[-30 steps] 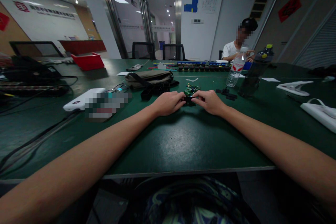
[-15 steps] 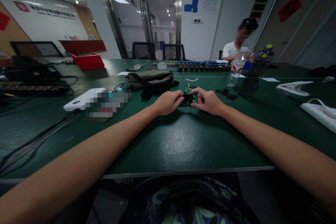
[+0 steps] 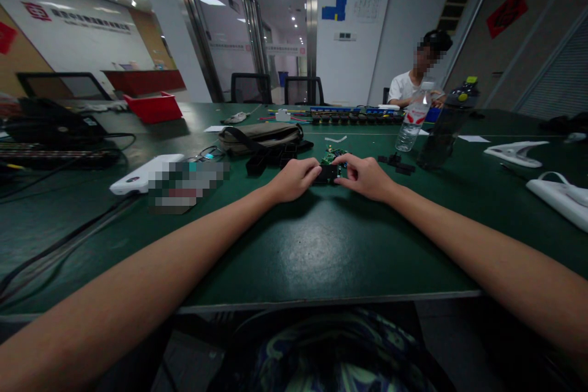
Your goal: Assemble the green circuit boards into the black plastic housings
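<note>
Both my hands meet at the middle of the green table (image 3: 303, 251). My left hand (image 3: 294, 179) is closed around the left end of a small black plastic part (image 3: 327, 174). My right hand (image 3: 365, 176) pinches the part's right end with thumb and forefinger. Just behind the part lies a small green circuit board (image 3: 331, 156), close to my right fingertips. More black plastic pieces (image 3: 269, 159) sit behind my left hand, and others (image 3: 395, 163) lie to the right of my right hand.
A khaki bag (image 3: 260, 134), a white power bank (image 3: 141, 174) and cables lie at the left. A water bottle (image 3: 412, 120) and a dark bottle (image 3: 444, 127) stand at the right. White devices (image 3: 558, 196) lie far right. Another person (image 3: 413, 82) sits across the table.
My hands have lifted the black part slightly and shifted it toward the circuit board. My right fingers moved from a flat grip to a pinch at its upper right.
</note>
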The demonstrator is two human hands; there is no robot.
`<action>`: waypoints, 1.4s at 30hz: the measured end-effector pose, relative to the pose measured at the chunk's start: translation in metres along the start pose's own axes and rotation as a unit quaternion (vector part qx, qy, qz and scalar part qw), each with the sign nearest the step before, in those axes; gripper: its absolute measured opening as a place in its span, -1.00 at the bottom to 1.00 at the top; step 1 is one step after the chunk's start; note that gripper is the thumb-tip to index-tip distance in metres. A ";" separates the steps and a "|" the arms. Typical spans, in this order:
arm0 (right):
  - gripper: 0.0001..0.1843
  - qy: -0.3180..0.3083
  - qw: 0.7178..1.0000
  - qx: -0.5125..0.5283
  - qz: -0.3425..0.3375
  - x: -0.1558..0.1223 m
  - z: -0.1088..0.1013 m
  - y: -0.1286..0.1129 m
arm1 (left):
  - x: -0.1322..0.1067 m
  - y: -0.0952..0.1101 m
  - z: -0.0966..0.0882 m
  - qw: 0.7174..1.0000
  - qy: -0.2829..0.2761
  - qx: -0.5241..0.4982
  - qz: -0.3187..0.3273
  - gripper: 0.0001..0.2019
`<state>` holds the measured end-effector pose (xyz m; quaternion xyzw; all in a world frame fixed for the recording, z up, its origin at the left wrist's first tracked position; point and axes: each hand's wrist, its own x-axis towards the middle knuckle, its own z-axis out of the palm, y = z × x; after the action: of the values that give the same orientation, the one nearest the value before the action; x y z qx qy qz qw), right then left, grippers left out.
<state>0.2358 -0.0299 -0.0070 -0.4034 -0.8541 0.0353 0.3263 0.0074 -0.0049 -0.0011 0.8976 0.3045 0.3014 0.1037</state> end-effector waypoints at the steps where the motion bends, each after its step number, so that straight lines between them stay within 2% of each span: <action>1: -0.67 0.000 1.000 0.000 0.001 0.000 0.000 0.000 | 0.000 0.001 0.000 1.000 0.000 -0.002 -0.001 -0.70; 10: -0.68 0.000 1.000 0.001 0.005 -0.001 -0.002 -0.004 | 0.000 0.004 -0.002 0.999 -0.004 -0.034 -0.009 -0.67; 26: -0.67 0.013 1.000 0.008 0.001 -0.001 -0.002 -0.005 | 0.000 -0.002 0.000 1.000 0.004 0.015 -0.015 -0.73; 35: -0.68 0.016 1.000 0.007 0.002 -0.001 -0.002 -0.003 | 0.001 0.001 -0.002 1.000 -0.004 -0.003 -0.023 -0.69; 42: -0.72 0.000 1.000 0.020 0.006 -0.001 -0.002 -0.005 | 0.000 0.001 -0.001 0.999 0.014 -0.018 -0.030 -0.72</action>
<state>0.2345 -0.0346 -0.0042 -0.4018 -0.8509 0.0549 0.3339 0.0071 -0.0057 0.0003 0.8817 0.3272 0.3162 0.1250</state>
